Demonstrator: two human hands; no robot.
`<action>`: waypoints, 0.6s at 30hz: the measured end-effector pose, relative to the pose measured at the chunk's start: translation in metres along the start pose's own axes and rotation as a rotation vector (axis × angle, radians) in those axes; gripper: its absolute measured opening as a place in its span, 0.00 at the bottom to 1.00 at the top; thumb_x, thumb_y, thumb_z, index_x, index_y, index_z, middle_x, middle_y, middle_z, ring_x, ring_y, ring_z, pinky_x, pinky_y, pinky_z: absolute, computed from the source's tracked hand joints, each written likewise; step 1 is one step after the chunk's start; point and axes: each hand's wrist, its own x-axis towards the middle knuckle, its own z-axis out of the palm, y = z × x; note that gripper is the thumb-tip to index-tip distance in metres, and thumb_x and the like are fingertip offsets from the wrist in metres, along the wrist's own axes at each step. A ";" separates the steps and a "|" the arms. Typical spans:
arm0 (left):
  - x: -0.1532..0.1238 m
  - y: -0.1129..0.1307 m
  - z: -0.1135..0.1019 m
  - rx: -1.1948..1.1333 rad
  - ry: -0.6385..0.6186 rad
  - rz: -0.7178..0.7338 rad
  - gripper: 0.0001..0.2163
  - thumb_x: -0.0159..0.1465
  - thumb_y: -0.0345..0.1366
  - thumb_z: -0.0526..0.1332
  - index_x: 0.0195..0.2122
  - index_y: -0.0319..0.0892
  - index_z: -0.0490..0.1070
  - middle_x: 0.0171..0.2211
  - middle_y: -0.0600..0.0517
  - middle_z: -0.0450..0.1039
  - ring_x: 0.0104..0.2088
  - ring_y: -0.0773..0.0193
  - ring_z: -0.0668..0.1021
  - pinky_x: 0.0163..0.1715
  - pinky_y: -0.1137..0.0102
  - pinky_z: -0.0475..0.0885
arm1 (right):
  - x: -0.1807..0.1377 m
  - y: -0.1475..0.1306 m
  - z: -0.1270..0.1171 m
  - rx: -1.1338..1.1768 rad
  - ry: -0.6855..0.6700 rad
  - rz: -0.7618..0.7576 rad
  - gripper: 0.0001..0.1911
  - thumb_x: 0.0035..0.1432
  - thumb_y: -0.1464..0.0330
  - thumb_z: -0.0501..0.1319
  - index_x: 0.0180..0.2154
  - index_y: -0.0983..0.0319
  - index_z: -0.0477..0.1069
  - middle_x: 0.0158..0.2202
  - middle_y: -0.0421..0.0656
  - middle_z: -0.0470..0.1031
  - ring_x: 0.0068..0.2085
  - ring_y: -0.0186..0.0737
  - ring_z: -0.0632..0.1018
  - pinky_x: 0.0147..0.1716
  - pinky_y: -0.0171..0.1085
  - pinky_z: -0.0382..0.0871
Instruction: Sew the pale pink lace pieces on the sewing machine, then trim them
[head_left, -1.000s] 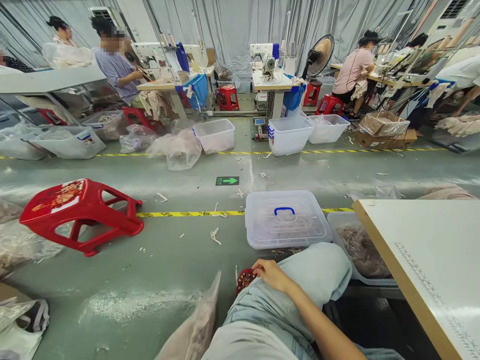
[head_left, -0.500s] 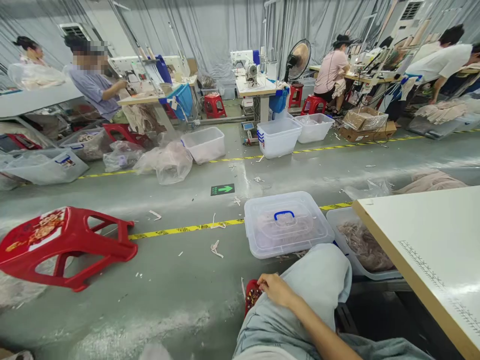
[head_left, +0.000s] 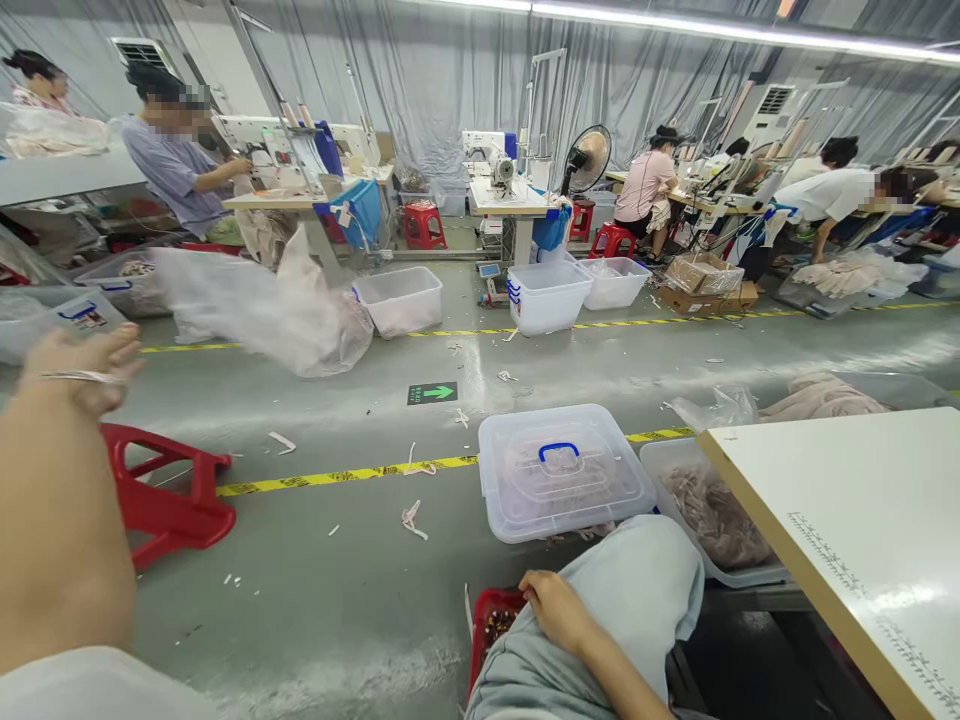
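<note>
My left hand [head_left: 86, 365] reaches out at the far left, arm stretched forward, a thin pale band around the wrist. Its fingers extend loosely with nothing visible in them. Below it, partly hidden by my forearm, is a red plastic stool [head_left: 176, 490]; I cannot tell whether they touch. My right hand [head_left: 555, 605] rests on my light-blue trouser leg [head_left: 637, 570], fingers slightly bent and holding nothing. Beside that leg shows part of a red object with a speckled top [head_left: 495, 615]. Just beyond my knee stands a lidded clear plastic box [head_left: 517, 500] with a blue handle.
A white tabletop [head_left: 862, 470] juts in at right, above an open bin [head_left: 652, 465] of beige fabric. Yellow tape [head_left: 337, 478] and fabric scraps [head_left: 412, 520] mark the floor. Across the aisle are plastic bins [head_left: 551, 310], a clear bag [head_left: 322, 340], sewing machines [head_left: 499, 165] and several seated people.
My left arm has come into view at the left, in front of the red stool. My right hand stays on my leg. The view has shifted, and the clear bag across the aisle has spread leftward.
</note>
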 end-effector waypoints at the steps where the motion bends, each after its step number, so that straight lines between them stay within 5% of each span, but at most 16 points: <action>1: 0.004 0.003 0.007 -0.108 0.026 -0.066 0.29 0.72 0.44 0.38 0.39 0.20 0.67 0.38 0.52 0.73 0.41 0.60 0.78 0.40 0.57 0.70 | -0.001 0.000 0.000 -0.007 0.008 0.005 0.16 0.62 0.75 0.50 0.44 0.63 0.75 0.44 0.47 0.77 0.47 0.42 0.76 0.48 0.35 0.63; 3: -0.002 0.014 0.042 -0.322 0.045 -0.204 0.31 0.73 0.44 0.35 0.42 0.17 0.65 0.39 0.45 0.74 0.43 0.60 0.78 0.37 0.63 0.68 | -0.004 0.002 0.001 -0.019 0.018 0.002 0.16 0.62 0.76 0.50 0.43 0.64 0.75 0.44 0.48 0.77 0.47 0.43 0.76 0.48 0.36 0.64; 5: -0.026 0.029 0.099 -0.488 -0.001 -0.317 0.28 0.72 0.45 0.40 0.45 0.21 0.68 0.40 0.47 0.75 0.42 0.61 0.79 0.38 0.68 0.72 | -0.007 0.003 0.002 -0.018 0.032 -0.017 0.16 0.62 0.76 0.49 0.43 0.64 0.75 0.43 0.48 0.76 0.47 0.44 0.75 0.49 0.37 0.64; 11: -0.162 0.099 0.270 -0.869 -0.409 -0.426 0.19 0.65 0.50 0.58 0.42 0.36 0.71 0.38 0.47 0.77 0.35 0.66 0.79 0.38 0.66 0.76 | -0.007 0.009 0.003 0.124 0.227 -0.069 0.18 0.61 0.77 0.47 0.42 0.64 0.74 0.44 0.48 0.74 0.46 0.41 0.75 0.49 0.37 0.67; 15: -0.254 0.150 0.323 -1.082 -0.734 -0.349 0.31 0.41 0.62 0.70 0.32 0.37 0.74 0.32 0.45 0.78 0.31 0.58 0.80 0.32 0.66 0.72 | -0.008 0.011 0.000 0.216 0.324 -0.139 0.18 0.60 0.76 0.47 0.41 0.62 0.74 0.43 0.48 0.75 0.45 0.41 0.77 0.48 0.39 0.70; 18: -0.292 0.191 0.328 -1.249 -0.891 -0.257 0.33 0.34 0.63 0.71 0.28 0.36 0.75 0.26 0.44 0.77 0.26 0.59 0.78 0.28 0.68 0.68 | -0.015 0.012 -0.010 0.225 0.358 -0.158 0.17 0.60 0.75 0.47 0.39 0.62 0.75 0.39 0.46 0.78 0.44 0.42 0.78 0.58 0.48 0.64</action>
